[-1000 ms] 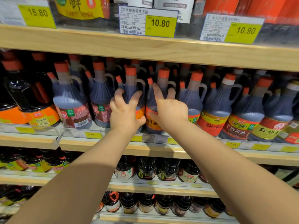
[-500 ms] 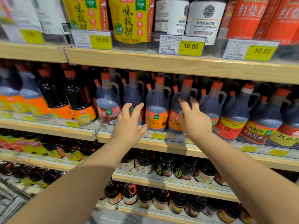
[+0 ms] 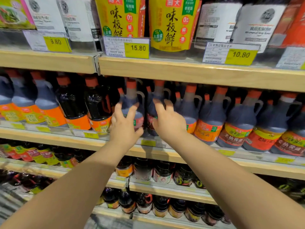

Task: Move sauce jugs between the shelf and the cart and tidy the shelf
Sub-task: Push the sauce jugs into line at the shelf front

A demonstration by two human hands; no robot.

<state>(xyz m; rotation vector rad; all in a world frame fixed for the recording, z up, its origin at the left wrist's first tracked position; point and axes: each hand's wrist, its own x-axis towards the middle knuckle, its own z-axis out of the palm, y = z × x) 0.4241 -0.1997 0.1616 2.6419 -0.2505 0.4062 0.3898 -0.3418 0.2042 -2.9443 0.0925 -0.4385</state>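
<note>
Dark sauce jugs with orange caps and side handles fill the middle shelf (image 3: 165,152). My left hand (image 3: 124,126) is spread, fingers apart, against the front of a jug with a dark red label (image 3: 132,100). Beside it, my right hand (image 3: 168,121) lies open on the neighbouring dark-red-label jug (image 3: 155,96), fingers pointing up. Neither hand is closed around a jug. Further right stand jugs with orange and red labels (image 3: 209,123). No cart is in view.
Left of my hands stand black bottles with orange labels (image 3: 99,109). The upper shelf (image 3: 181,71) holds yellow pouches (image 3: 171,22) and price tags. Lower shelves (image 3: 165,190) carry small dark bottles. The overhanging shelf edge sits close above the jug caps.
Both hands have shifted left along the row, from the orange-label jugs to the two dark-red-label jugs, and come closer together. The view has swung left and up.
</note>
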